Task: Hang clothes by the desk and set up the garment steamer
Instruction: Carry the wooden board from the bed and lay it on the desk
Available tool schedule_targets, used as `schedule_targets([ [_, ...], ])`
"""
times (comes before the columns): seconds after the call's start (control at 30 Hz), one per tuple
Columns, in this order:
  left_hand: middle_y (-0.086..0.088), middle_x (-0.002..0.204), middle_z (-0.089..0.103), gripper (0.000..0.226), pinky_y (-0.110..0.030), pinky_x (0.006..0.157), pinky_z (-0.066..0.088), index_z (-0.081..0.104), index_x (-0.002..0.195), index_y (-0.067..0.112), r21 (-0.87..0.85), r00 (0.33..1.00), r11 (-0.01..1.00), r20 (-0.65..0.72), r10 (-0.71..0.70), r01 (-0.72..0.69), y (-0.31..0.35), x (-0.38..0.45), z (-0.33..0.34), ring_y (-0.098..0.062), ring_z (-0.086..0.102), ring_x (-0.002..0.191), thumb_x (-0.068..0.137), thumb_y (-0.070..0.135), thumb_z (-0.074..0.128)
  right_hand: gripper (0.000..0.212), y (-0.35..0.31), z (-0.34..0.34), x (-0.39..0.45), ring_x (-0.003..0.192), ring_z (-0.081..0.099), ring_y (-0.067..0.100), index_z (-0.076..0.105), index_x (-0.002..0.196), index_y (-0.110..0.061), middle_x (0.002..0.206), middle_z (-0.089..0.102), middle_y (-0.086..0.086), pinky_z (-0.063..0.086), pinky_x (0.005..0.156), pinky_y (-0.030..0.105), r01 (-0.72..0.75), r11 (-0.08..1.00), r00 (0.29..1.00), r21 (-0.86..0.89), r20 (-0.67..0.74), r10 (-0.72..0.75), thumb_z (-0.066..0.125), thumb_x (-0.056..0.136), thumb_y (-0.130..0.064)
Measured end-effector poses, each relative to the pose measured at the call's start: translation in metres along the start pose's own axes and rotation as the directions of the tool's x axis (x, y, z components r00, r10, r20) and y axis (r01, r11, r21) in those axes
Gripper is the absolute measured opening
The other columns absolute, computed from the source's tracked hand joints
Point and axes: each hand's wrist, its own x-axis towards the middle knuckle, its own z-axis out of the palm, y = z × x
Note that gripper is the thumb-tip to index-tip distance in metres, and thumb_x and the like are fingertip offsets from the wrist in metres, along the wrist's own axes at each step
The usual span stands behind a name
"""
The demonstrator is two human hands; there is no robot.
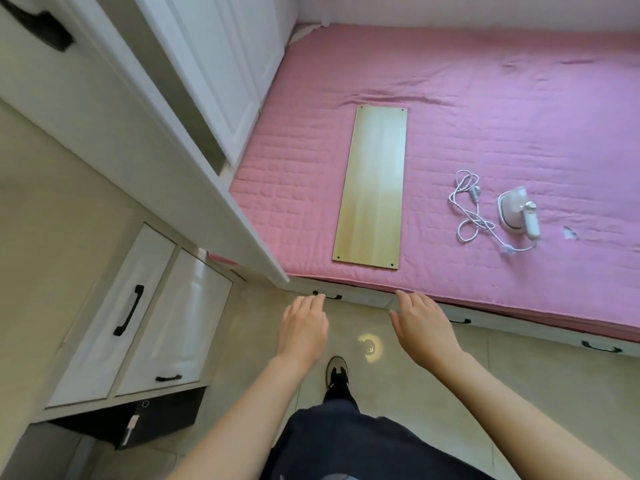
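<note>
A small white garment steamer lies on the pink bed at the right, its white cord coiled loosely to its left. A long pale wooden board lies flat on the bed near the front edge. My left hand and my right hand are both stretched forward, palms down, fingers straight, above the floor just short of the bed's edge. Neither hand holds or touches anything. No clothes are in view.
A white wardrobe door stands open on the left, its edge reaching the bed's corner. White drawers with black handles sit low on the left. The bed base has drawers with black handles. My foot stands on the tiled floor.
</note>
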Motion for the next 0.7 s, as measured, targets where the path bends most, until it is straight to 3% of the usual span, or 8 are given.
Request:
schedule_targets([
  [0.23, -0.001, 0.132, 0.055, 0.039, -0.031, 0.105, 0.033, 0.045, 0.136, 0.013, 0.037, 0.998, 0.999, 0.049, 0.033, -0.035, 0.006, 0.087, -0.013, -0.018, 0.045, 0.123, 0.098, 0.016, 0.037, 0.043, 0.026, -0.015, 0.062, 0.113, 0.053, 0.027, 0.044, 0.134, -0.005, 0.119, 0.060, 0.009, 0.041, 0.096, 0.034, -0.065, 0.998, 0.996, -0.008, 0.054, 0.065, 0.038, 0.099, -0.031],
  [0.37, -0.003, 0.131, 0.055, 0.040, -0.033, 0.104, 0.037, 0.044, 0.136, 0.012, 0.006, 0.993, 1.000, 0.116, 0.007, -0.008, 0.019, 0.134, -0.007, -0.019, 0.046, 0.122, 0.097, 0.014, 0.036, 0.039, 0.054, -0.022, 0.103, 0.110, 0.052, 0.026, 0.041, 0.132, -0.007, 0.120, 0.058, 0.009, 0.042, 0.091, 0.032, -0.120, 0.993, 0.985, 0.011, 0.122, 0.118, 0.034, 0.100, -0.029],
  [0.5, -0.006, 0.135, 0.053, 0.041, -0.036, 0.104, 0.038, 0.043, 0.138, 0.011, -0.019, 0.979, 0.995, 0.184, -0.090, 0.096, 0.026, 0.176, 0.012, -0.021, 0.045, 0.124, 0.098, 0.015, 0.036, 0.039, 0.094, -0.019, 0.149, 0.113, 0.050, 0.031, 0.040, 0.132, -0.007, 0.124, 0.055, 0.013, 0.042, 0.087, 0.038, -0.219, 0.972, 0.955, 0.080, 0.221, 0.197, 0.034, 0.101, -0.030],
  [0.7, -0.012, 0.130, 0.055, 0.038, -0.040, 0.097, 0.041, 0.046, 0.133, 0.008, -0.079, 0.942, 0.960, 0.228, -0.246, 0.270, 0.031, 0.236, 0.043, -0.028, 0.048, 0.118, 0.097, 0.011, 0.032, 0.033, 0.146, -0.007, 0.219, 0.110, 0.050, 0.033, 0.042, 0.125, -0.006, 0.121, 0.054, 0.015, 0.044, 0.081, 0.038, -0.174, 0.985, 0.936, 0.003, 0.311, 0.165, 0.034, 0.100, -0.026],
])
